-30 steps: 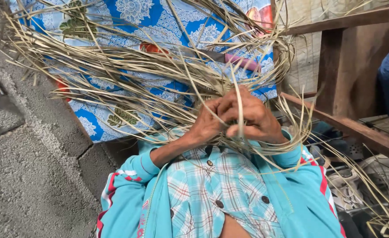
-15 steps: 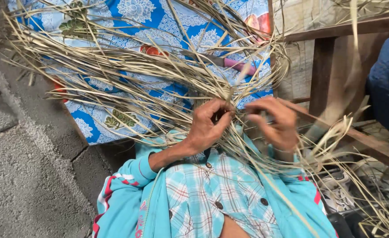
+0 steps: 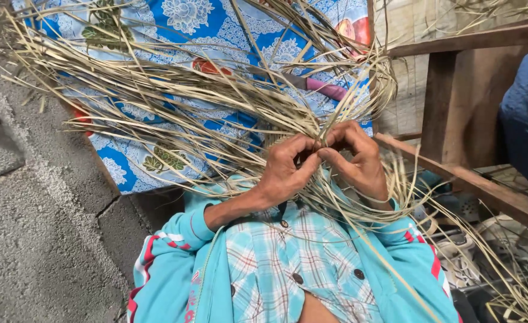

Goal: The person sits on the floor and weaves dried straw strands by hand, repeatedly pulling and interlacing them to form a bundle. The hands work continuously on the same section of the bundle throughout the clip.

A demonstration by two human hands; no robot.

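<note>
A loose tangle of long dry straw-coloured strips (image 3: 174, 101) spreads over my lap, which is covered by a blue flowered cloth (image 3: 186, 24). My left hand (image 3: 285, 170) and my right hand (image 3: 356, 158) meet at the near end of the bundle, fingertips together. Both pinch thin strips where these cross. Turquoise jacket sleeves (image 3: 183, 230) and a checked shirt (image 3: 288, 263) fill the bottom of the head view. More strips trail down past my right wrist to the lower right.
Rough grey concrete floor (image 3: 31, 239) lies on the left. A wooden frame with a slanted rail (image 3: 473, 179) stands on the right. Beside it hangs something dark blue (image 3: 527, 113). A pink handle (image 3: 327, 90) pokes out among the strips.
My right hand swung out to the right half a second ago, then came back. Both hands are joined again on the strips, slightly higher than one second ago.
</note>
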